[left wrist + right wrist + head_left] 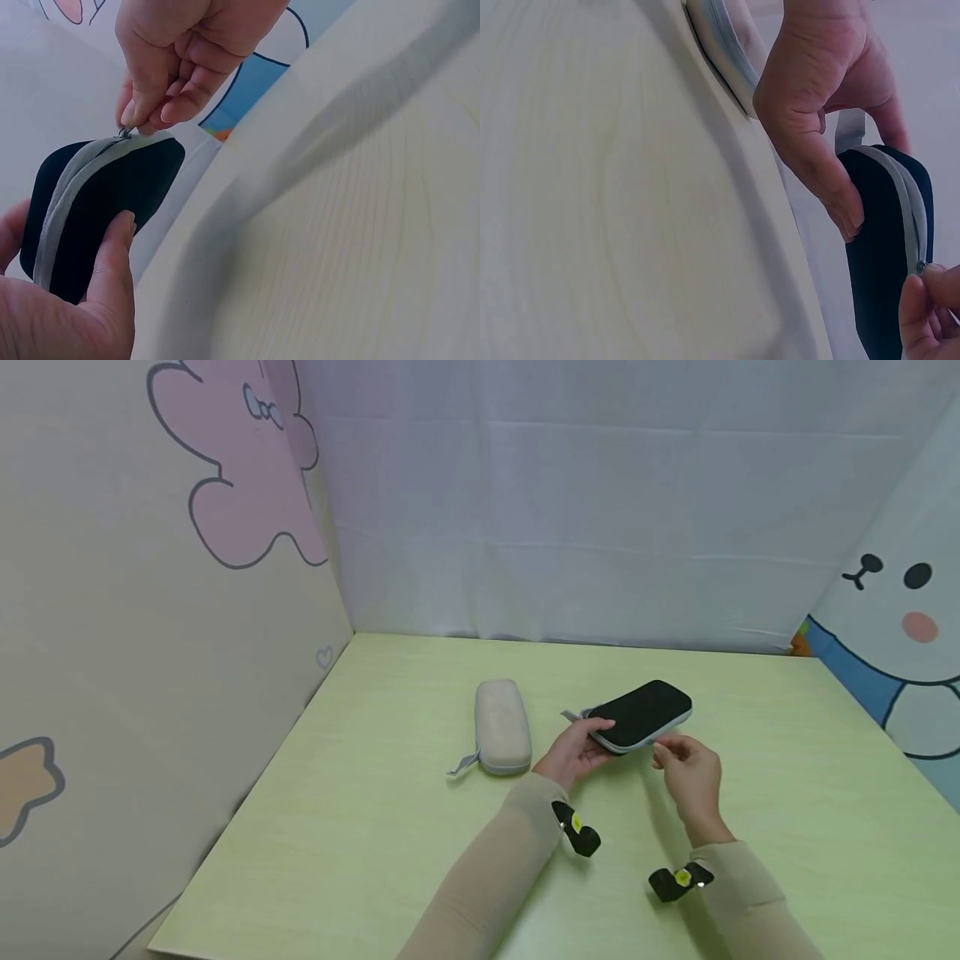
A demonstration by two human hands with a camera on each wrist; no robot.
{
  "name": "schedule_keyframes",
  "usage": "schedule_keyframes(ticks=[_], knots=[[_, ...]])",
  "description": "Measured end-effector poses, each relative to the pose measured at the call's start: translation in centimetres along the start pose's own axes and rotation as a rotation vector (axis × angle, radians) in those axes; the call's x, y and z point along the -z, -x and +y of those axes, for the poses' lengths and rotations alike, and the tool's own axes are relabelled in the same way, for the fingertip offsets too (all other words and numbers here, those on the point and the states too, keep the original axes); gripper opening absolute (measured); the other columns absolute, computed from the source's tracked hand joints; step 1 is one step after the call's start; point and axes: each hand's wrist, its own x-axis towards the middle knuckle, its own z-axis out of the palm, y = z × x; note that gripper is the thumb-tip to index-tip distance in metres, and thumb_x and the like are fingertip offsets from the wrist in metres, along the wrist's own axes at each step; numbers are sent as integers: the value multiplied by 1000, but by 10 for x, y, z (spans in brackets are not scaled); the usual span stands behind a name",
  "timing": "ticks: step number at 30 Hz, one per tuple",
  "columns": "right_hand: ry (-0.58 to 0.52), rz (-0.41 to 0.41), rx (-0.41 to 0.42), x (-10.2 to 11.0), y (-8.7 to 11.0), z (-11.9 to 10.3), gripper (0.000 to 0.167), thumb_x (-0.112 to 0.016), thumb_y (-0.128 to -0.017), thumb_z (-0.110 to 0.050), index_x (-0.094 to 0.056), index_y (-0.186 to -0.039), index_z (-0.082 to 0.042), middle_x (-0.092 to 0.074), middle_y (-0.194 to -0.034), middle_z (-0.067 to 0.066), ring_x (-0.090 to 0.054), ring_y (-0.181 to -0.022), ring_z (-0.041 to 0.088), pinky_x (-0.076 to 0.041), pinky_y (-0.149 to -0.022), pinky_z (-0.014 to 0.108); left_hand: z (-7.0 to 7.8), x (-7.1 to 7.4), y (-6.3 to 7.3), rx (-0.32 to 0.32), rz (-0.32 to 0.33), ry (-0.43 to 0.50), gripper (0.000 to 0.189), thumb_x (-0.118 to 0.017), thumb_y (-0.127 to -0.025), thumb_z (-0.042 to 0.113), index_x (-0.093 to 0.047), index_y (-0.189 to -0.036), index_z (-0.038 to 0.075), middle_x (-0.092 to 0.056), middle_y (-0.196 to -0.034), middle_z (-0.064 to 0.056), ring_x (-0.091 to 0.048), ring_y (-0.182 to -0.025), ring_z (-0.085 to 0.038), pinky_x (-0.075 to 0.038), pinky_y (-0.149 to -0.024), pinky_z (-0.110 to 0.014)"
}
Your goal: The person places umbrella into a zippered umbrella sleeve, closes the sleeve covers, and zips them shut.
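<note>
A black zippered case [643, 712] with a grey zipper band is held up off the table. My left hand [573, 750] grips its near left end, thumb on one face and fingers on the other. Thumb and fingertips of my right hand [692, 772] pinch the zipper pull [124, 133] along the case's edge. Behind the pull, the zipper band [909, 196] shows a narrow parted line in the right wrist view. A grey strap [850, 127] sticks out at the case's left end. What lies inside cannot be seen.
A beige zippered case [503, 725] with a grey strap [465, 764] lies on the pale yellow-green table [360, 843], left of my left hand. A white curtain [585, 527] hangs behind the table. A wall with cartoon figures [247, 477] stands at the left.
</note>
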Motion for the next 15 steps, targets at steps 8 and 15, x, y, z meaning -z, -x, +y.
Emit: schedule_keyframes(ticks=[8, 15], knots=[[0, -3, 9, -2, 3, 0, 11, -60, -88, 1, -64, -94, 9, -63, -77, 11, -54, -56, -1, -50, -57, 20, -1, -2, 2, -2, -2, 10, 29, -68, -79, 8, -62, -106, -1, -66, -98, -19, -65, -88, -25, -49, -84, -36], [-36, -18, 38, -4, 5, 0, 10, -61, -87, 3, -63, -92, 11, -64, -77, 13, -53, -57, -1, -50, -56, 19, -2, -3, 2, -10, 20, 23, 27, -70, -78, 8, -62, -103, -1, -67, -93, -18, -65, -83, -24, -49, -83, -37]])
